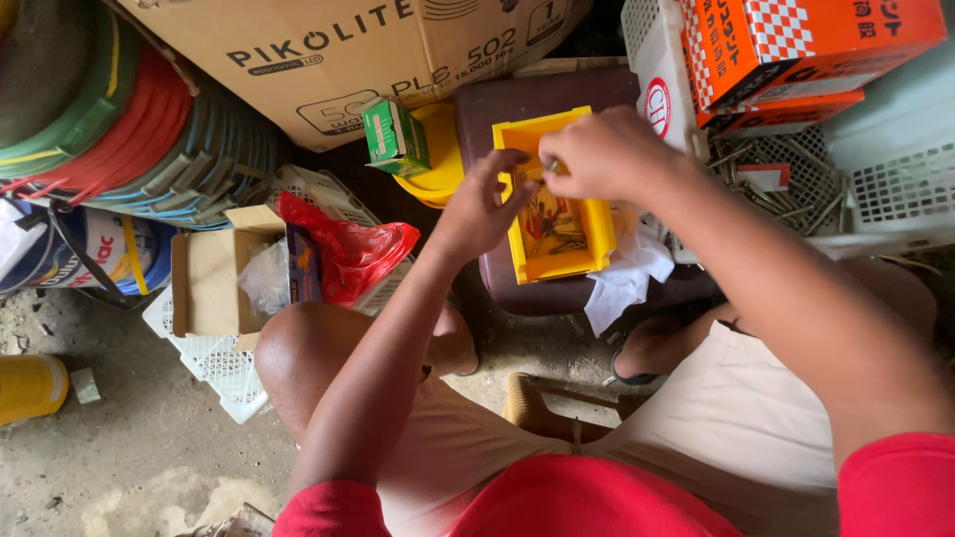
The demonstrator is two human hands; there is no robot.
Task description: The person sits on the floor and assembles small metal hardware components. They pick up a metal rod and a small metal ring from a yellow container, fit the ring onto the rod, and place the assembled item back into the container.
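Yellow plastic bin on a dark stool before us, our right hand pinching a small metal piece above it, our left hand open-fingered beside, touching the bin's edge.

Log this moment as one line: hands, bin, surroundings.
left hand open, fingers over yellow plastic bin | right hand pinching small item, unclear | bin on dark stool | white basket of nails right
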